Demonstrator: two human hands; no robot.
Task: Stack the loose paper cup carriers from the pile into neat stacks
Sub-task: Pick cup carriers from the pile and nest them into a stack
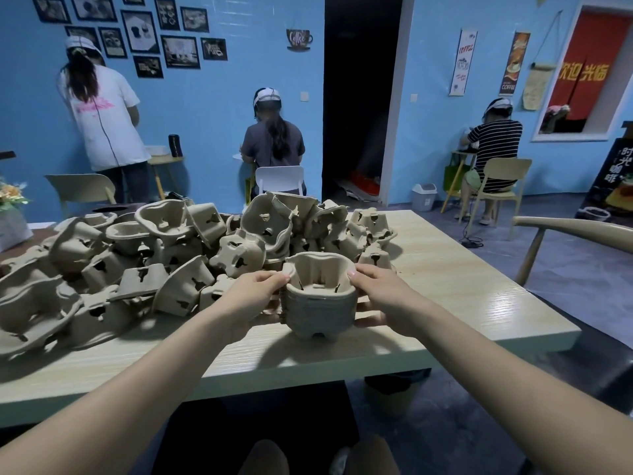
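Both arms reach over the wide tabletop (445, 286). Behind sits the big pile (137, 255) of loose carriers. Left hand (251, 296) and right hand (380, 298) squeeze the small stack (320, 303) between them. Crooked pushing could tip it.

Both forearms are bare from the near edge of the view out to the wrists, with no sleeve showing on either. The left hand (255, 296) and the right hand (380, 296) are bare too: no gloves, rings, watch or bracelet are visible. The fingernails look short and unpainted. At the near bottom edge, two rounded brownish shapes may be knees; this cannot be told for certain.
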